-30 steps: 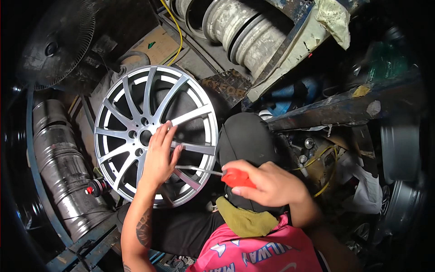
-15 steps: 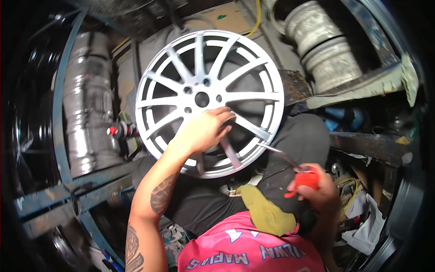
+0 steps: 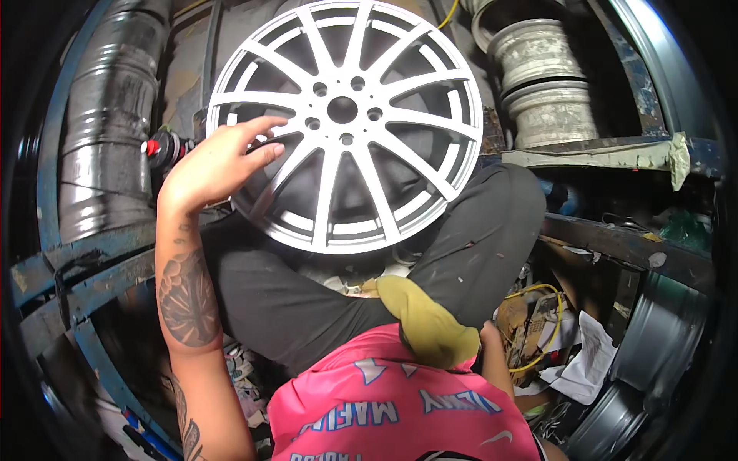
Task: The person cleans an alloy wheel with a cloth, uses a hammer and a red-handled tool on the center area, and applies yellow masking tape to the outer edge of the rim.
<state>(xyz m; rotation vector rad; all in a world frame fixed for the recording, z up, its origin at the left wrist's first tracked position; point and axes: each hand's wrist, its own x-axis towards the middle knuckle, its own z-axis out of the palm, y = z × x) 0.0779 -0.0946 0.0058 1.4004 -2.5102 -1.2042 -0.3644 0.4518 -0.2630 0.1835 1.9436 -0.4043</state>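
A white multi-spoke car wheel rim [image 3: 329,157] lies face up in front of me, its near edge over my crossed legs. My left hand [image 3: 223,157] is at the wheel's left side, fingers stretched out and apart above a left-hand spoke. Whether the fingertips touch the spoke I cannot tell. It holds nothing that shows. Of my right arm [image 3: 498,359] only a short piece appears beside my right thigh. The right hand itself is not in view. A yellow-green cloth [image 3: 430,319] lies across my lap against my pink shirt.
A black tool with a red tip [image 3: 163,147] sits left of the wheel, by a dark drum [image 3: 108,138]. Stacked worn rims [image 3: 550,115] stand at the far right. Blue metal frames [image 3: 115,261] run along the left; a yellow cable [image 3: 550,292] and papers lie right.
My left hand has moved from near the hub to the wheel's left side. My right hand, which held a red-handled tool with a thin metal shaft, has dropped out of view.
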